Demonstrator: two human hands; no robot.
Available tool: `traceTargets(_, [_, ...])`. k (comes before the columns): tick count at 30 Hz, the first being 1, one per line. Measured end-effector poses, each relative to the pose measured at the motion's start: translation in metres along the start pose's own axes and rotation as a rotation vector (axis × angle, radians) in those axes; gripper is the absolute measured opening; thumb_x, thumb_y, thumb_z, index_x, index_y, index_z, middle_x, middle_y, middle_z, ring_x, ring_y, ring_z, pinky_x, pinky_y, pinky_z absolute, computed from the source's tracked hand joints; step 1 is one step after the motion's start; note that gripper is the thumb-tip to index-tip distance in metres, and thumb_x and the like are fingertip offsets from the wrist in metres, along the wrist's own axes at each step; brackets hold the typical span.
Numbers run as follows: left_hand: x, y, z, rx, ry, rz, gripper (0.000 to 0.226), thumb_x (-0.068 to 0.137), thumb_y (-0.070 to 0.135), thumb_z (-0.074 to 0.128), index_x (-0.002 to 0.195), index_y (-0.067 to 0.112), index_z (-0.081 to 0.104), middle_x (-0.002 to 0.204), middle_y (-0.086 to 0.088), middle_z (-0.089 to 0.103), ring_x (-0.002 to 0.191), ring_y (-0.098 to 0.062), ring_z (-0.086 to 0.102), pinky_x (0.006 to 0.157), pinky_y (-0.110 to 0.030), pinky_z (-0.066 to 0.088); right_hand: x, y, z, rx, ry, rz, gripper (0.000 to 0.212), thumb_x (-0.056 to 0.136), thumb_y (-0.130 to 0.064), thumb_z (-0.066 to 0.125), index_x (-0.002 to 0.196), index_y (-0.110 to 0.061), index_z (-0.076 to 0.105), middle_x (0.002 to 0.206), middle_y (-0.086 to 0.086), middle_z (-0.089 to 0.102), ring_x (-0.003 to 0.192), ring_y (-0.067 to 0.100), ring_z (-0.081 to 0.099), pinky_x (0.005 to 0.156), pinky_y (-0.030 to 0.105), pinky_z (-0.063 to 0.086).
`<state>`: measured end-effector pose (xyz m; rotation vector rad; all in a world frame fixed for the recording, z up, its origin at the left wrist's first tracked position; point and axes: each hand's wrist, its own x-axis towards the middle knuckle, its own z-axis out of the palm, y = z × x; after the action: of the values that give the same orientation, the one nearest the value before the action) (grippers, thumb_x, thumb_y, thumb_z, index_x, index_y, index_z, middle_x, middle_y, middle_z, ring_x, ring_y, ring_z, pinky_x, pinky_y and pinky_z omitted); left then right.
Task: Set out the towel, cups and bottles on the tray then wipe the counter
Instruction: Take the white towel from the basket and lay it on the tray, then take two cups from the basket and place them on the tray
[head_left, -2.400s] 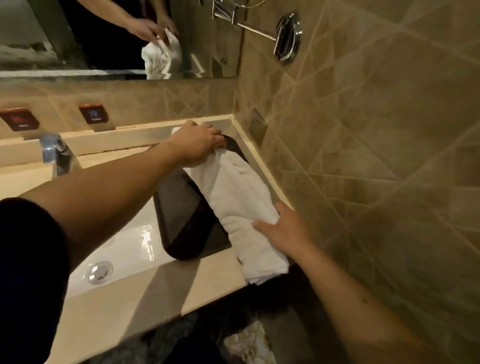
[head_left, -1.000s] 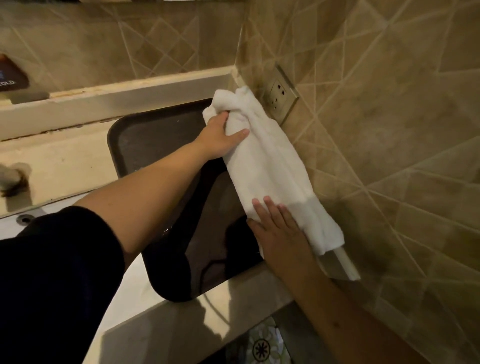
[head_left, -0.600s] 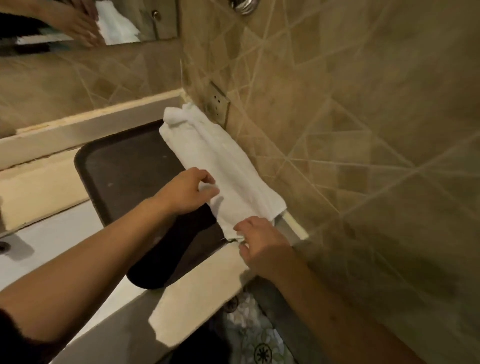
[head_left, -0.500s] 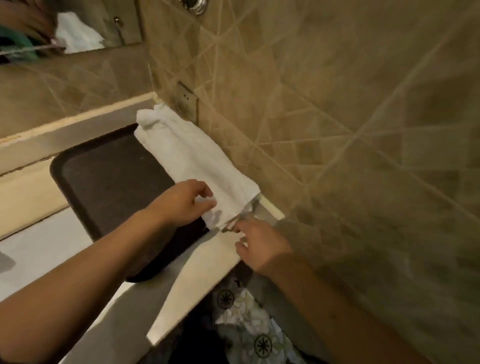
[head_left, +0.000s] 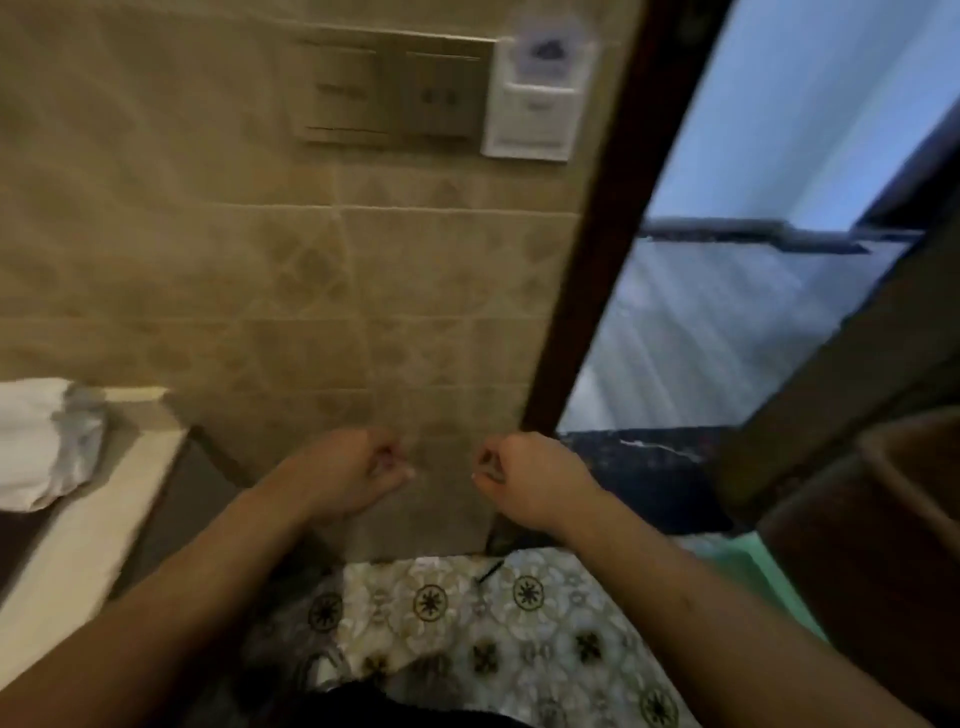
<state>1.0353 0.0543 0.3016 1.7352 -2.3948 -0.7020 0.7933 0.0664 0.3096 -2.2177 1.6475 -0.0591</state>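
Hands (head_left: 431, 475) off towel (head_left: 39, 441), blurred

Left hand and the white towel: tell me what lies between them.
In the head view, between the left hand and the towel lies only the pale counter edge and its dark side below the tiled wall; nothing else shows there.

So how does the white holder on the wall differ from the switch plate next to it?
The white holder stands out bright against the tiles, while the switch plate is tan and nearly blends in. The holder is narrower and taller; the plate is wide and low. The holder has a card in its top; the plate shows only flat panels. Both sit side by side on the tiled wall.
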Motion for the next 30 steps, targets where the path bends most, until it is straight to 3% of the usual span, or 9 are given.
traceTargets(5, [0.042,0.15,0.05,0.051,-0.141,0.335,0.018,0.09,0.046,0.066,0.1,0.031,0.068,0.085,0.014,0.065,0.08,-0.01,0.065,0.074,-0.031,0.053,-0.125,0.115,-0.026,0.117,0.129,0.339,0.016,0.091,-0.044,0.06,0.093,-0.028,0.063,0.089,-0.005,0.067,0.079,0.016,0.062,0.07,0.037,0.054])
traceTargets(8, [0.067,0.256,0.086,0.165,-0.258,0.501,0.02,0.09,0.05,0.065,0.101,0.034,0.066,0.089,0.014,0.066,0.082,-0.007,0.063,0.076,-0.032,0.055,-0.208,0.183,-0.031,0.145,0.22,0.564,0.014,0.09,-0.045,0.06,0.09,-0.032,0.057,0.09,-0.006,0.065,0.074,0.014,0.057,0.063,0.031,0.045])
traceTargets(10, [0.075,0.279,0.09,0.165,-0.273,0.52,0.021,0.088,0.054,0.064,0.1,0.036,0.064,0.091,0.014,0.066,0.084,-0.007,0.063,0.08,-0.033,0.055,-0.225,0.196,-0.033,0.156,0.236,0.597,0.013,0.09,-0.045,0.06,0.091,-0.032,0.058,0.089,-0.006,0.064,0.074,0.012,0.058,0.061,0.03,0.044])
traceTargets(14, [0.102,0.359,0.123,0.185,-0.335,0.668,0.023,0.087,0.054,0.065,0.1,0.036,0.065,0.09,0.017,0.066,0.084,-0.004,0.064,0.081,-0.032,0.056,-0.283,0.241,-0.042,0.2,0.284,0.784,0.017,0.089,-0.045,0.062,0.095,-0.029,0.064,0.09,-0.005,0.066,0.082,0.017,0.062,0.07,0.033,0.051])
traceTargets(21, [0.172,0.497,0.184,0.213,-0.43,0.959,0.014,0.089,0.048,0.067,0.092,0.034,0.065,0.077,0.016,0.061,0.072,0.001,0.058,0.07,-0.03,0.05,-0.349,0.335,-0.053,0.217,0.324,1.024,0.017,0.089,-0.047,0.062,0.091,-0.03,0.064,0.086,-0.007,0.066,0.081,0.016,0.063,0.071,0.038,0.056])
traceTargets(25, [0.231,0.569,0.224,0.195,-0.457,1.048,0.017,0.089,0.049,0.065,0.096,0.033,0.067,0.088,0.01,0.068,0.083,-0.009,0.064,0.076,-0.034,0.054,-0.368,0.401,-0.06,0.214,0.318,1.13,0.016,0.089,-0.047,0.061,0.088,-0.032,0.062,0.084,-0.01,0.064,0.077,0.011,0.06,0.064,0.034,0.053])
traceTargets(30, [0.306,0.638,0.275,0.132,-0.552,1.023,0.011,0.089,0.048,0.064,0.091,0.037,0.065,0.082,0.015,0.066,0.08,-0.004,0.061,0.072,-0.032,0.052,-0.362,0.488,-0.077,0.265,0.273,1.22,0.017,0.09,-0.042,0.061,0.08,-0.029,0.061,0.077,-0.01,0.065,0.072,0.011,0.062,0.063,0.035,0.055])
